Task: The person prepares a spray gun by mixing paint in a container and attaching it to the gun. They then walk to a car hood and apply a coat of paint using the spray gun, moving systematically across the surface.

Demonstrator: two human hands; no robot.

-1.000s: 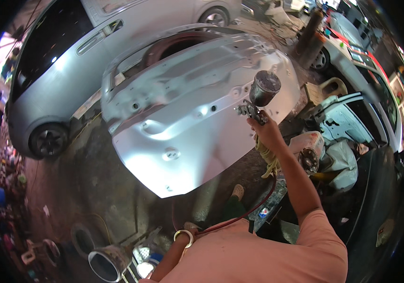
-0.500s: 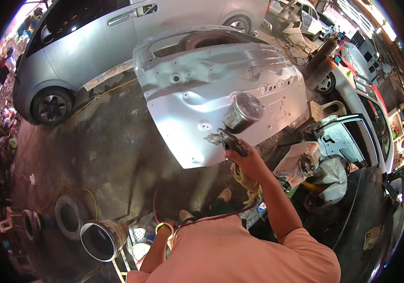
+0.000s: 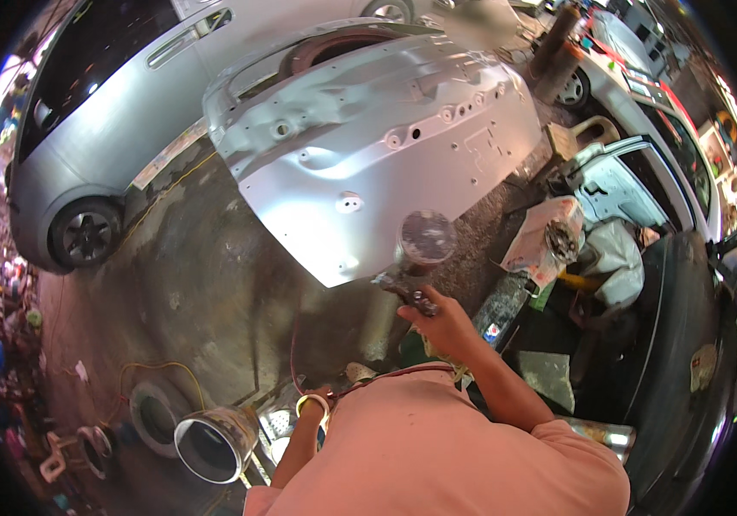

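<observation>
My right hand [image 3: 442, 323] grips a spray gun [image 3: 406, 292] with a round, paint-smeared metal cup [image 3: 428, 237] on top. The gun is just off the near right edge of a large silver-grey car panel [image 3: 317, 185], which has holes and pressed ridges and shines brightly at its near left corner. Low by my waist, my left hand [image 3: 320, 395], with a pale band at the wrist, seems closed round a thin dark red hose [image 3: 403, 372]; its fingers are partly hidden. From there the hose runs across my front toward my right side.
A silver vehicle [image 3: 101, 112] stands behind the panel on the left. On the near left floor are a grey ring [image 3: 158, 417], a round metal housing [image 3: 217, 449] and a yellow cord [image 3: 170, 365]. To the right lie a loose car door [image 3: 622, 185] and a plastic-wrapped bundle [image 3: 613, 262].
The spray gun and my right hand have come nearer to me, from over the panel to its near edge. The view has shifted too. My left hand stays low at the hose.
</observation>
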